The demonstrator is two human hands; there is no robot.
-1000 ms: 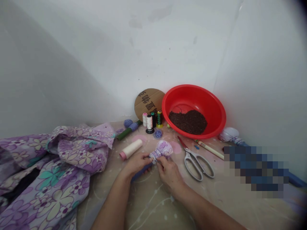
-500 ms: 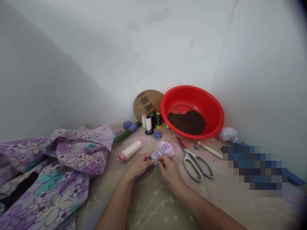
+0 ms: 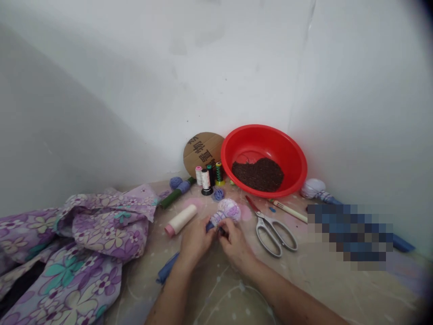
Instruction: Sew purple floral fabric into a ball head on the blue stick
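Between my hands is a blue stick [image 3: 168,268] with a stuffed floral cloth ball [image 3: 230,208] at its far end. Cord is wound round the gathered cloth at the neck. My left hand [image 3: 196,239] is closed round the stick just below the ball. The fingers of my right hand [image 3: 235,241] are pinched at the neck, by the bound cloth; what exactly they grip is partly hidden. Left of the ball lies a cone of white thread [image 3: 181,221], and to its right are scissors [image 3: 272,230] with grey handles.
A red basin [image 3: 265,131] holding dark brown grains leans at the wall beside a cardboard disc [image 3: 198,153]. Several thread spools [image 3: 205,181] stand before them. Floral fabric [image 3: 91,243] is heaped left. A second cloth-headed stick [image 3: 313,187] lies right, partly pixelated.
The stick has swung so its blue lower end now shows beyond my left forearm. My left hand has shifted to wrap the stick; my right fingers stay at the neck. The view has moved slightly.
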